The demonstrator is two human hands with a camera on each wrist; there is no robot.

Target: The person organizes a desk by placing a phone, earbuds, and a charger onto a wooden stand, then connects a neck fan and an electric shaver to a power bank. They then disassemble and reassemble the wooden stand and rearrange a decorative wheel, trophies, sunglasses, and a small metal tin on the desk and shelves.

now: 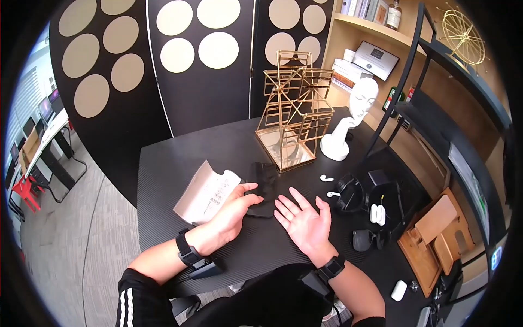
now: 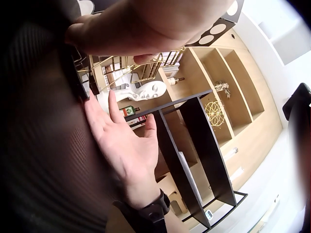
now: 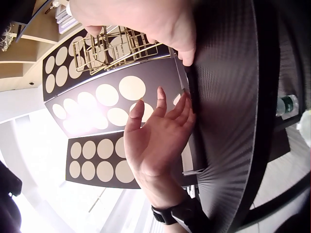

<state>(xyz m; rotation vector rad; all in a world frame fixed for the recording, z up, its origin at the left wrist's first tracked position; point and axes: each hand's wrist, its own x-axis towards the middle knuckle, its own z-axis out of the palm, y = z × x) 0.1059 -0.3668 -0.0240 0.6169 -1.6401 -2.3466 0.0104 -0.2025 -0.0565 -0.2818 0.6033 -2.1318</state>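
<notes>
left hand (image 1: 234,215) and right hand (image 1: 305,224) both sit loose, fingers spread and pinching nothing i can see, seemingly to frame the dark glossy thing (image 1: 266,179) on the table (image 1: 160,174) between them beside the pale box (image 1: 202,192), though black-on-black makes any contact hard to call

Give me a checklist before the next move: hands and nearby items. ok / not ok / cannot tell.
1. Right hand free: ok, palm showing, nothing on it.
2. Left hand clear of cream box: cannot tell, they overlap in the head view.
3. Dark object between the hands easy to make out: not ok, it blends into the black desk.
4. Gold wheel model upright: ok.
5. Nearest loose white earbud clear of right hand: ok, apart.
</notes>
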